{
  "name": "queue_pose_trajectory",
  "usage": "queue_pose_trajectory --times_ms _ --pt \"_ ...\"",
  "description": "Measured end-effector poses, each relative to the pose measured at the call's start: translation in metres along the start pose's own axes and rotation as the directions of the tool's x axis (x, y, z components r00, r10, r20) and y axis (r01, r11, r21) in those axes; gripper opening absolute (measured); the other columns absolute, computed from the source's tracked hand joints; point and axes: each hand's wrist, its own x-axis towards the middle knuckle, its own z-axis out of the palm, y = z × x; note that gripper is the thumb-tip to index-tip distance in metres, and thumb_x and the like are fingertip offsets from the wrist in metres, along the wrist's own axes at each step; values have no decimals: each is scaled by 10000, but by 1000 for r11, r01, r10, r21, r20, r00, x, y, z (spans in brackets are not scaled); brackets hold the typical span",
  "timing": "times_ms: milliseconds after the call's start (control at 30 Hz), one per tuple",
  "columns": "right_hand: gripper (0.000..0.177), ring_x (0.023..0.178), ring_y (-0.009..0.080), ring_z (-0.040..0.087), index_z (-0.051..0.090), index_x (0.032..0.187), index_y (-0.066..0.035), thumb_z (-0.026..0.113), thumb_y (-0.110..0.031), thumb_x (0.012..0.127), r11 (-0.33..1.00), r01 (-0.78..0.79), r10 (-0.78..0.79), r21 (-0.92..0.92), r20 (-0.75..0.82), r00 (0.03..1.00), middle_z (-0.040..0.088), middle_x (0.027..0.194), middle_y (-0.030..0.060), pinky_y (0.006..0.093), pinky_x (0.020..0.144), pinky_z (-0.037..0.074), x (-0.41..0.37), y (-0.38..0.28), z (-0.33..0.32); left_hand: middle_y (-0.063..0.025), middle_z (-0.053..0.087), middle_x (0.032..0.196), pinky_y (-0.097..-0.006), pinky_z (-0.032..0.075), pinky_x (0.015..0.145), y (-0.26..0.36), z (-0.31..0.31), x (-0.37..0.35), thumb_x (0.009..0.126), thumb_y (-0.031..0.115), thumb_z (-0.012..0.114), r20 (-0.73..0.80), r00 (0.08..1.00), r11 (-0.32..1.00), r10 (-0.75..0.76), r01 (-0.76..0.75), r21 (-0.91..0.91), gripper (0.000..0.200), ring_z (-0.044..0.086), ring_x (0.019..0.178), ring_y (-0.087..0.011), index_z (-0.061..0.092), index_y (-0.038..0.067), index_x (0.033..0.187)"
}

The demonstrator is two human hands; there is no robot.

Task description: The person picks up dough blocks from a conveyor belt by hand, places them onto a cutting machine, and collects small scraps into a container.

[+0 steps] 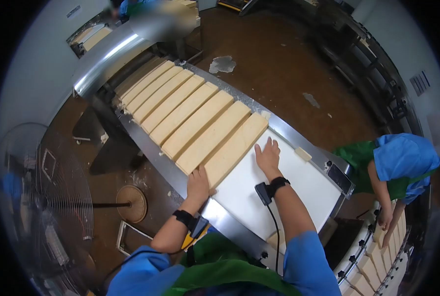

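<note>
Left hand (198,183): I see it unclenched, palm laid over the end of the long pale tan dough slab (232,148).
Right hand (268,157): released, fingers spread flat, touching that slab's long edge.
Slab position: between both hands, on the white conveyor belt (284,190).
Beyond the fingertips: a row of matching slabs (180,106).

Short blue sleeves (303,256) and a green apron (220,269). Each wrist wears a black band (279,183). The right band's black unit (263,192) trails a black cable (276,237); the left unit (196,228) is partly yellow.
</note>
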Motion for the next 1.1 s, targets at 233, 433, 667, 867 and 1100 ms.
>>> queue_pose_trajectory --times_ms 233,433,667,867,1100 --pt "764 1345 404 339 277 1511 -194 518 -567 890 989 -142 146 -43 117 982 90 1580 216 493 1059 355 66 -74 -5 -224 487 1145 -381 438 924 2 -2 -2 583 459 870 89 996 995 17 -26 96 1175 516 1030 -344 238 -111 1395" --pt "775 1218 457 434 368 1393 -127 669 -455 759 946 -323 321 -9 134 938 198 1496 227 498 962 456 48 -72 -34 -256 476 1171 -406 429 941 4 -4 -2 626 371 849 162 985 994 53 -68 89 1063 496 1054 -372 268 -129 1362" --pt "1004 1291 475 372 243 1471 -68 748 -410 675 719 -687 685 106 59 726 161 1522 222 503 1024 417 -44 69 -111 -304 446 1181 -505 480 873 81 -12 -41 687 356 795 381 859 931 341 -250 -268 954 535 1008 -468 273 -82 1356" --pt "998 1355 459 316 231 1419 32 757 -409 694 646 -726 762 235 -260 593 42 1519 337 499 1039 403 -154 188 -140 -312 436 1125 -524 537 708 170 26 -97 727 343 767 312 815 868 488 -417 -269 813 590 858 -492 307 -54 1267" --pt "876 1292 484 274 236 1344 71 727 -306 725 515 -491 855 703 -462 236 267 1370 356 485 1058 343 -355 270 -238 -293 359 1220 -469 443 945 287 40 -180 699 86 754 121 616 580 778 -631 -515 744 472 1085 -477 368 9 1330"
